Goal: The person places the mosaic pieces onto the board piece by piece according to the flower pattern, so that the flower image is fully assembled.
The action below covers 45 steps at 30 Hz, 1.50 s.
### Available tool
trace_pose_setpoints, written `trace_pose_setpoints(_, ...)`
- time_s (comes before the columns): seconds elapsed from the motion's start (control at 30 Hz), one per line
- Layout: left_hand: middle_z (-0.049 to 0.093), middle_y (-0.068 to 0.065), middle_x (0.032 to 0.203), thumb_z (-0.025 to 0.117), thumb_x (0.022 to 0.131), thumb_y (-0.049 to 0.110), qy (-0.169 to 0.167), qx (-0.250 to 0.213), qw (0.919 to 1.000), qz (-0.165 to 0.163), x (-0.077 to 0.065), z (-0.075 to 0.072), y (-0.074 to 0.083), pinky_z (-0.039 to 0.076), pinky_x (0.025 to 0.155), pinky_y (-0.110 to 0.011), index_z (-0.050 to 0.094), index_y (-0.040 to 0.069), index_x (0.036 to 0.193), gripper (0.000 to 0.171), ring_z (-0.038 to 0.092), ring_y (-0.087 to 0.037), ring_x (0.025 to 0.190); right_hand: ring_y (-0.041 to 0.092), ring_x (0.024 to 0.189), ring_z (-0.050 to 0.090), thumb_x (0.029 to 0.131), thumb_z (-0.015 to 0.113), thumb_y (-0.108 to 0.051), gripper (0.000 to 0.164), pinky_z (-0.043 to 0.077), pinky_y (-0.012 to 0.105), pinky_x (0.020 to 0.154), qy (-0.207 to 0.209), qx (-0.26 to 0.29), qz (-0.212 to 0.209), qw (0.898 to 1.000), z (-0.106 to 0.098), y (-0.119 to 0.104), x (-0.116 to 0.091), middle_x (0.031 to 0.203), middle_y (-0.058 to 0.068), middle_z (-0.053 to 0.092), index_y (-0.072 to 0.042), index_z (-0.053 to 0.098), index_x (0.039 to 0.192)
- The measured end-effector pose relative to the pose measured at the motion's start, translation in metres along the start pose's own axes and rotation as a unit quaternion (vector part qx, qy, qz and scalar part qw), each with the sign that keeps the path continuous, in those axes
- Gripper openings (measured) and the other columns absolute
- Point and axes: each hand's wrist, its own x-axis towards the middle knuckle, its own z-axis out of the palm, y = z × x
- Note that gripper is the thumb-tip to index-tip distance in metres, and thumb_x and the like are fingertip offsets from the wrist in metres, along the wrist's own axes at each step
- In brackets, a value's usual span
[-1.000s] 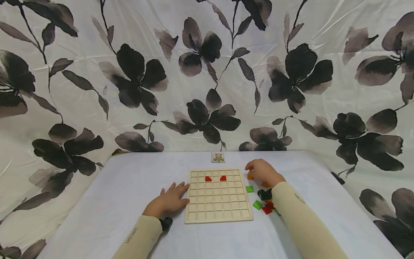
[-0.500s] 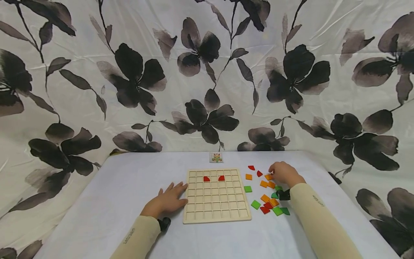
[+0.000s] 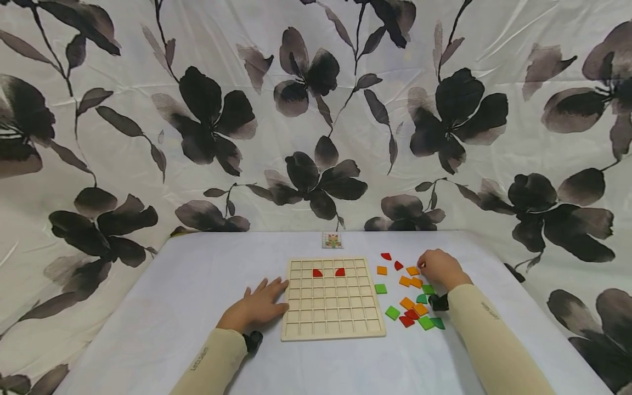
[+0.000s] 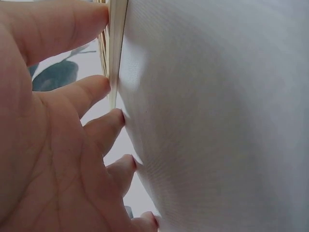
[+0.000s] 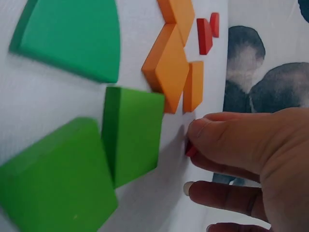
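Observation:
A pale wooden grid board (image 3: 333, 332) lies flat on the table, with two red quarter-round pieces (image 3: 317, 273) in its second row from the top. My left hand (image 3: 257, 304) has its fingers spread and touches the board's left edge with thumb and index; the left wrist view shows the fingertips along that edge. Beyond the loose tiles, at the right, my right hand (image 3: 441, 267) pinches a small red piece (image 5: 191, 149) between thumb and fingers, low over the cloth. Most of that piece is hidden by the fingers. An orange square (image 3: 412, 271) lies just left of this hand.
Right of the board lie several loose tiles: orange squares (image 3: 407, 303), green squares (image 3: 392, 312), red pieces (image 3: 386, 256) and dark green quarter-rounds (image 3: 437, 323). A small pattern card (image 3: 332, 240) lies behind the board. A flowered cloth (image 3: 306, 131) hangs at the back.
My right hand has moved right, from near the board's upper right corner to beyond the orange squares, uncovering the loose tiles. The left hand stays at the board's edge.

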Motion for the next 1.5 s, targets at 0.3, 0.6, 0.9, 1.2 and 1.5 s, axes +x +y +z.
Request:
trace_pose_setpoints(0.3,0.028,-0.011,0.160,0.055,0.094,0.038,-0.004,-0.001,1.0000,0.002,-0.002,-0.003,0.003,0.005,0.112,-0.072,0.036,0.017,0.151,0.064,0.014,-0.043,0.148,0.030,0.097,0.059,0.090,0.064,-0.010,0.023,0.049,0.052,0.095,0.004,0.034,-0.014,0.999,0.000,0.007,0.000,0.106,0.015,0.069,-0.001,0.071,0.110)
trace_pose_setpoints(0.6,0.029,-0.011,0.159,0.056,0.093,0.038,-0.002,0.000,1.0000,-0.003,-0.002,-0.002,0.000,0.005,0.113,-0.071,0.036,0.017,0.151,0.064,0.015,-0.043,0.148,0.026,0.091,0.057,0.087,0.070,-0.011,0.029,0.054,0.045,0.088,0.022,0.077,-0.019,0.997,-0.003,-0.024,0.005,0.106,0.013,0.068,-0.001,0.068,0.115)
trace_pose_setpoints(0.9,0.029,-0.009,0.159,0.057,0.093,0.039,0.001,-0.005,1.0000,0.000,-0.003,-0.004,-0.002,0.005,0.112,-0.072,0.037,0.018,0.150,0.064,0.015,-0.042,0.149,0.021,0.097,0.063,0.086,0.072,-0.012,0.026,0.052,0.041,0.091,0.045,0.067,-0.143,0.986,0.004,-0.112,0.011,0.102,0.004,0.070,-0.008,0.071,0.111)
trace_pose_setpoints(1.2,0.030,-0.010,0.159,0.058,0.093,0.037,0.000,-0.021,0.9998,0.001,-0.006,-0.003,-0.001,0.004,0.113,-0.071,0.038,0.017,0.150,0.063,0.015,-0.042,0.149,0.022,0.104,0.063,0.087,0.072,-0.013,0.024,0.051,0.040,0.095,0.016,0.075,-0.215,0.973,0.025,-0.172,0.015,0.106,0.002,0.071,-0.008,0.072,0.111)
trace_pose_setpoints(1.5,0.030,-0.008,0.159,0.058,0.093,0.039,0.008,-0.014,0.9999,0.003,-0.005,-0.001,-0.001,0.005,0.114,-0.070,0.038,0.019,0.150,0.064,0.015,-0.040,0.149,0.015,0.090,0.061,0.087,0.071,-0.015,0.010,0.052,0.035,0.083,0.014,0.056,-0.229,0.972,0.037,-0.193,0.019,0.097,-0.003,0.071,-0.017,0.073,0.096)
